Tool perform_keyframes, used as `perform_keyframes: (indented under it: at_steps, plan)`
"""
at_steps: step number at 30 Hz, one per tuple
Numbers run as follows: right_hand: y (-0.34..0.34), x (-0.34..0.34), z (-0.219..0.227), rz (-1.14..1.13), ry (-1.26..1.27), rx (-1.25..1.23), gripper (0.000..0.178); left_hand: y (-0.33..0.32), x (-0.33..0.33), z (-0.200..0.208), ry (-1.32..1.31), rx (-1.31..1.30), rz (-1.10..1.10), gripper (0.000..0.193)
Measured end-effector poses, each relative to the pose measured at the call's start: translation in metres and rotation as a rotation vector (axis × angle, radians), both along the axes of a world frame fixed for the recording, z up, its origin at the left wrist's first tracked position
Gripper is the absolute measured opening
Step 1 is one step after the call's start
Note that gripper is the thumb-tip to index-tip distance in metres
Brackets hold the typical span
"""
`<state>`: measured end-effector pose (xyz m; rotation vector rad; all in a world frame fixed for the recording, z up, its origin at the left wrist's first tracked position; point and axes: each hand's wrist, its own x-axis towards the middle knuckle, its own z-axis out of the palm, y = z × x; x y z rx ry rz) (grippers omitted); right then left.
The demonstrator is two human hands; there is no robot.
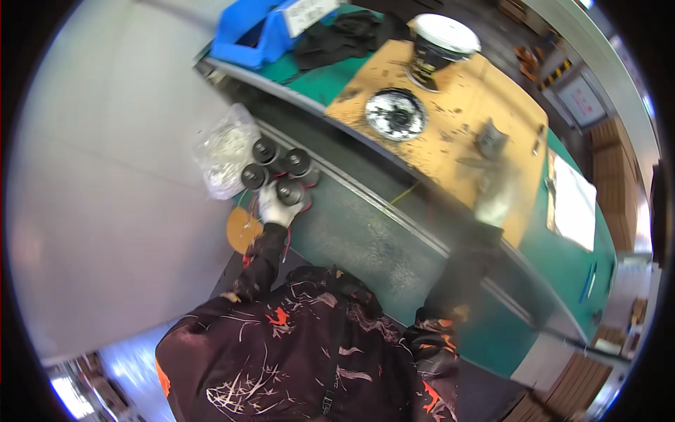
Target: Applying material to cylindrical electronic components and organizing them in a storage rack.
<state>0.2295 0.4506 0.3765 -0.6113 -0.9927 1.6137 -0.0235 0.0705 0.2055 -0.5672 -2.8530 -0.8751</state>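
Note:
In a white glove, my left hand (276, 209) closes on a dark round motor-like cylinder (290, 190) with a knob on top. Several similar cylinders (298, 162) stand just beyond it, and red wires trail by my wrist. Over the cardboard-coloured board (506, 95), my gloved right hand (496, 202) is smeared by motion, so its fingers cannot be made out. A blurred thin dark shape (474, 162) shows by its fingertips. Just past it sits a grey curved metal-looking piece (491, 138).
A round lid smeared black and white (396, 114) and a dark bucket with a white lid (441, 46) sit on the board. Left lie a clear plastic bag (230, 151) and an orange-tan disc (242, 229). Farther off are a blue bin (246, 35), dark cloth (341, 36) and a clipboard (571, 200).

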Motion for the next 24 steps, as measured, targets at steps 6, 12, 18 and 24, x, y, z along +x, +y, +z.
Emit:
perform_keyframes:
  at_steps: [6, 12, 18, 24]
  plan:
    - [-0.001, -0.006, 0.004, -0.036, 0.006, -0.023, 0.023, 0.004, 0.067, -0.162, -0.650, -0.051, -0.141, 0.077]
    - [-0.003, -0.012, 0.015, 0.067, 0.220, -0.084, 0.026, 0.222, 0.095, -0.140, -0.362, 0.043, -0.528, 0.080]
    - [0.003, 0.019, 0.013, -0.019, 0.331, -0.225, 0.027, 0.296, 0.176, -0.054, -0.136, -0.052, -1.403, 0.059]
    - [0.000, 0.002, 0.019, 0.000, 0.339, -0.302, 0.027, 0.307, 0.108, -0.122, 0.119, -0.143, -0.976, 0.043]
